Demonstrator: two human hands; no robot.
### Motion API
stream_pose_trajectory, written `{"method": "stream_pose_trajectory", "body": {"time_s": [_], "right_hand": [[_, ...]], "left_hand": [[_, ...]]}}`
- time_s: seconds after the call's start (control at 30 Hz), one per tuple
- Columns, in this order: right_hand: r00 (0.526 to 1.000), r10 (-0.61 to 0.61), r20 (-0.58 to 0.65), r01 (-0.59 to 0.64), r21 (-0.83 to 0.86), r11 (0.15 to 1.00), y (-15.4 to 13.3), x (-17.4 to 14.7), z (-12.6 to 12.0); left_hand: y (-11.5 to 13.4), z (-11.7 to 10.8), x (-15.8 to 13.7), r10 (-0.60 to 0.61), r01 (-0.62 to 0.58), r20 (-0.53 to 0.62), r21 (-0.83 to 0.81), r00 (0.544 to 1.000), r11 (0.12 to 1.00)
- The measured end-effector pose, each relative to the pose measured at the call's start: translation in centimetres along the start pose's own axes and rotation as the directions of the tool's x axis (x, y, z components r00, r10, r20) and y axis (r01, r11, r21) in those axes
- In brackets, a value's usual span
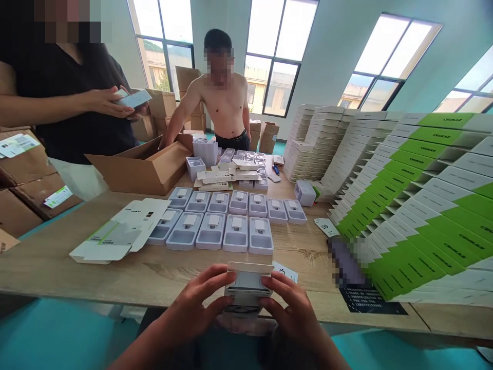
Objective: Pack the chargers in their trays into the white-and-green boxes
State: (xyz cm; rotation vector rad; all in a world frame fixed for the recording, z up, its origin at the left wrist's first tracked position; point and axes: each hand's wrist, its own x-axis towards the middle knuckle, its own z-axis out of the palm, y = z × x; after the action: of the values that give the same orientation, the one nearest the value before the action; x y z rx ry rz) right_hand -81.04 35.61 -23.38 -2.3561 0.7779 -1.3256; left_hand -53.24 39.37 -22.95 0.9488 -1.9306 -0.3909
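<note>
At the table's front edge, my left hand (204,294) and my right hand (293,303) grip a small carton box (246,297) from its two sides. Its top flap stands up, and a pale piece shows inside the opening. Fingers cover both side walls, and the lower part is dim. A white card (285,272) lies just behind my right hand. Beyond the box are rows of white plastic trays (260,242), each with a small white block at its back end. Flat, unfolded cartons (119,231) lie to the left.
Tall stacks of green and white boxes (416,159) fill the right side. A blurred dark object (346,259) lies before them on a black printed sheet (372,300). An open cardboard box (154,169) stands back left. Two people (227,108) stand across the table (308,257).
</note>
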Motion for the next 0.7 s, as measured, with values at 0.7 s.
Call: {"method": "stream_pose_trajectory", "body": {"time_s": [0.7], "right_hand": [[0.992,0.052,0.116,-0.046,-0.051,0.998,-5.1,4.3,-1.6]], "left_hand": [[5.1,0.0,1.5,-0.194,0.196,-0.109,0.012,0.975,0.980]]}}
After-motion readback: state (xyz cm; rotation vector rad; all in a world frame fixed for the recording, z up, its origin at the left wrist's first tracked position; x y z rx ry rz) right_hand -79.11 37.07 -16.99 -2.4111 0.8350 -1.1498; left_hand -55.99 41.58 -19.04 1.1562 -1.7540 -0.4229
